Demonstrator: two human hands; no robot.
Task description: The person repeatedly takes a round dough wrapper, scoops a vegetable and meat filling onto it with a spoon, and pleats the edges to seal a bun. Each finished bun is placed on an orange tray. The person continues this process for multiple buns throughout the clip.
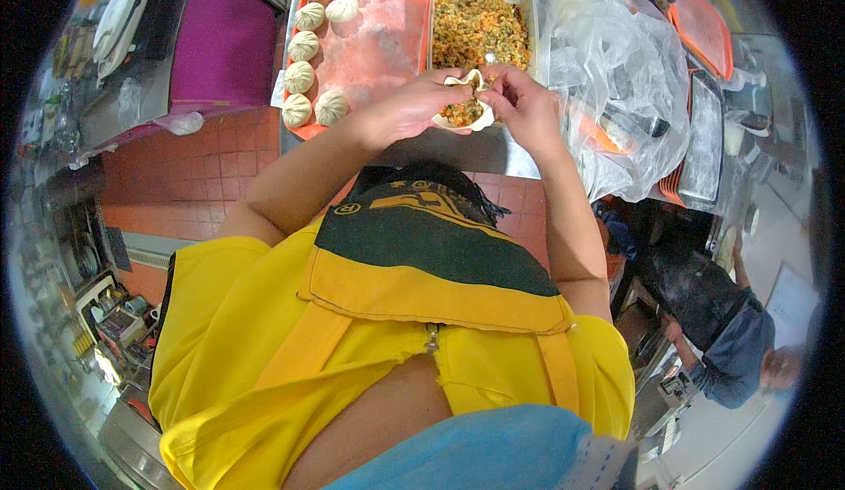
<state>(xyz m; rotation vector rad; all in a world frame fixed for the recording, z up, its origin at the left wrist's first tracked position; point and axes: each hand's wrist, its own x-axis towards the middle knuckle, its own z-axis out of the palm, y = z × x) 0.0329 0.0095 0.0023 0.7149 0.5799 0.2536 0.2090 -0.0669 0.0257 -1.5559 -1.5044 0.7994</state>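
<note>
Between my two hands is a round dough wrapper (pixel 484 120) with chopped vegetable filling (pixel 462 113) in it, its far edge partly gathered. My left hand (pixel 412 104) cradles the wrapper, with its thumb on the gathered edge. My right hand (pixel 528 104) pinches that same edge from the other side. Just beyond them, a clear plastic tub (pixel 534 21) holds more chopped orange and green filling (pixel 478 24), with a shiny metal utensil end (pixel 490 59) at its near part. Several pleated buns (pixel 304 46) lie along the left side of a floured orange tray (pixel 426 1).
A crumpled clear plastic bag (pixel 614 74) covers things right of the tub. Stacked dark trays with orange rims (pixel 703 140) stand beyond it. A purple surface (pixel 224 41) is at the left. Another person (pixel 733 351) in dark clothing is at the lower right.
</note>
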